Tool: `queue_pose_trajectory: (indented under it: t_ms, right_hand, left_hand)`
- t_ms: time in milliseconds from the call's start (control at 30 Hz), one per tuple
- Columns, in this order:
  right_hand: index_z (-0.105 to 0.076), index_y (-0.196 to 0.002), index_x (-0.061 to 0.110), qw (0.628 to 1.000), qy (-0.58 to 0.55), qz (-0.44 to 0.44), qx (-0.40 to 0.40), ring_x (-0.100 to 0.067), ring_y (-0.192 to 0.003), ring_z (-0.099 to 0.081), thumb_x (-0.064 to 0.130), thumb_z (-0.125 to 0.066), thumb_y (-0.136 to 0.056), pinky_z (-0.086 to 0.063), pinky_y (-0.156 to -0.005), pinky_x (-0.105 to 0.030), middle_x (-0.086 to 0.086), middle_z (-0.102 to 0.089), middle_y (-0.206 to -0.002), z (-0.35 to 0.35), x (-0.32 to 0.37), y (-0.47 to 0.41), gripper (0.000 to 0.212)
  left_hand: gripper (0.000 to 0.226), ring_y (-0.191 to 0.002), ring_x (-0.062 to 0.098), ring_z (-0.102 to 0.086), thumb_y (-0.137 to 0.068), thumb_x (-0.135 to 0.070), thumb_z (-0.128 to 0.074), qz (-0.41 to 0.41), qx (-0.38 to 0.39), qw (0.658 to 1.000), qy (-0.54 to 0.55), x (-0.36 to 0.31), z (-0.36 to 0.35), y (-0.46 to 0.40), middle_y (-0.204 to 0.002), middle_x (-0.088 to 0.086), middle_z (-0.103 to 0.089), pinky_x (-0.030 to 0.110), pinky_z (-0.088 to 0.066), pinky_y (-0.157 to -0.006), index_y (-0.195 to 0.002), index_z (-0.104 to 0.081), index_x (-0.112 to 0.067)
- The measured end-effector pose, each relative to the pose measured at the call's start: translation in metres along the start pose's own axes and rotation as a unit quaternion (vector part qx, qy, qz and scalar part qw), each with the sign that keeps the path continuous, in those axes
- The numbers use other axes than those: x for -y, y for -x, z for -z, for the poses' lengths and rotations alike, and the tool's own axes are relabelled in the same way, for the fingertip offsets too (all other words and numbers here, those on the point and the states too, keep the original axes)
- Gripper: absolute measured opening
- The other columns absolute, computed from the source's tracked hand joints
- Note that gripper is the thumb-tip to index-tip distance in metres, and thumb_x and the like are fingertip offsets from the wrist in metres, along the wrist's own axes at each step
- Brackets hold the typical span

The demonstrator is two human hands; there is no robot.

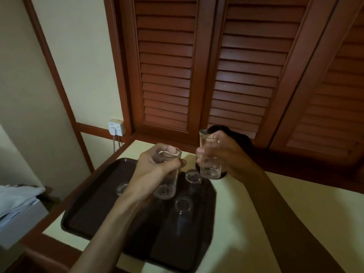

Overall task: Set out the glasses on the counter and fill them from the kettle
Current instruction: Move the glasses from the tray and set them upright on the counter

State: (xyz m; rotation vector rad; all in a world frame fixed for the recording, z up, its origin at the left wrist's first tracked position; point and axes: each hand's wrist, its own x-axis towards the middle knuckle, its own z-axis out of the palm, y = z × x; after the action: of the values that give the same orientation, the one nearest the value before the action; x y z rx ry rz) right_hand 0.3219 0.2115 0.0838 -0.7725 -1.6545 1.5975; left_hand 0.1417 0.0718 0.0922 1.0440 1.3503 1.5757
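Note:
My left hand [157, 170] grips a clear tall glass [167, 190] and holds it above the dark brown tray [94, 205]. Over the tray's far right corner, my right hand [222, 152] holds a second clear glass [209, 166] upright. Three more glasses stand on the tray: one at the left [122, 189], one in the middle back [192, 176] and one nearer me [183, 207]. A dark rounded kettle [244, 140] sits behind my right hand, mostly hidden.
The cream counter [256, 223] with a wooden edge runs to the right of the tray. Louvred wooden shutters [197, 66] close off the back. A wall socket with a plug and cable [116, 128] is at the left. White cloth [17, 198] lies lower left.

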Motion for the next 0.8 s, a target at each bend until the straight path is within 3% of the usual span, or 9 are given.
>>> queue_pose_trajectory:
  t_ms: [67,167,367,533,700,800]
  right_hand:
    - [-0.050,-0.113,0.008,1.000,-0.022,0.005,0.004,-0.035,-0.081,-0.069,0.001,-0.079,-0.076,-0.057,-0.071,-0.044,-0.023,-0.069,-0.092,0.019,-0.004,0.021,0.047]
    - [-0.056,-0.111,0.008,0.997,-0.072,-0.003,-0.008,-0.031,-0.078,-0.066,-0.008,-0.070,-0.072,-0.055,-0.071,-0.042,-0.018,-0.067,-0.087,0.044,-0.017,0.044,0.044]
    - [-0.063,-0.091,0.012,0.995,-0.081,0.003,-0.052,-0.025,-0.065,-0.064,0.029,-0.087,-0.065,-0.050,-0.062,-0.034,-0.012,-0.066,-0.080,0.081,-0.050,0.074,0.039]
    - [-0.062,-0.091,0.010,0.994,-0.068,0.014,-0.081,-0.025,-0.066,-0.065,0.016,-0.081,-0.073,-0.050,-0.060,-0.031,-0.010,-0.068,-0.077,0.100,-0.079,0.085,0.027]
    - [-0.066,-0.083,0.022,0.994,-0.049,0.028,-0.097,-0.028,-0.074,-0.064,0.022,-0.084,-0.063,-0.049,-0.067,-0.030,-0.007,-0.068,-0.079,0.109,-0.107,0.086,0.027]
    - [-0.066,-0.083,0.020,0.995,-0.031,0.040,-0.088,-0.020,-0.079,-0.065,0.006,-0.083,-0.071,-0.051,-0.071,-0.028,0.001,-0.069,-0.079,0.114,-0.120,0.082,0.026]
  left_hand:
    - [0.023,-0.071,0.008,-0.073,-0.082,0.010,-0.074,-0.007,0.014,1.000,0.001,0.005,-0.032,0.015,-0.073,-0.005,-0.074,0.018,-0.057,-0.064,-0.097,-0.066,-0.006]
    - [0.026,-0.069,0.007,-0.072,-0.080,0.015,-0.073,-0.018,0.035,0.999,-0.008,0.020,-0.076,0.034,-0.071,-0.003,-0.073,0.015,-0.054,-0.062,-0.094,-0.065,-0.005]
    - [0.026,-0.069,0.009,-0.064,-0.075,0.020,-0.073,-0.031,0.049,0.998,-0.040,0.071,-0.141,0.060,-0.074,0.002,-0.068,0.017,-0.053,-0.068,-0.091,-0.065,0.002]
    - [0.033,-0.071,0.013,-0.061,-0.066,0.019,-0.074,-0.014,0.028,0.998,-0.055,0.113,-0.167,0.068,-0.075,0.005,-0.066,0.021,-0.051,-0.071,-0.092,-0.062,0.003]
    - [0.040,-0.070,0.013,-0.060,-0.057,0.011,-0.072,0.007,0.013,0.999,-0.041,0.141,-0.177,0.078,-0.073,0.006,-0.064,0.022,-0.051,-0.071,-0.093,-0.062,-0.004]
    - [0.041,-0.070,0.012,-0.059,-0.056,0.013,-0.070,0.000,0.013,0.999,-0.047,0.151,-0.179,0.081,-0.073,0.004,-0.062,0.021,-0.050,-0.070,-0.093,-0.061,-0.002]
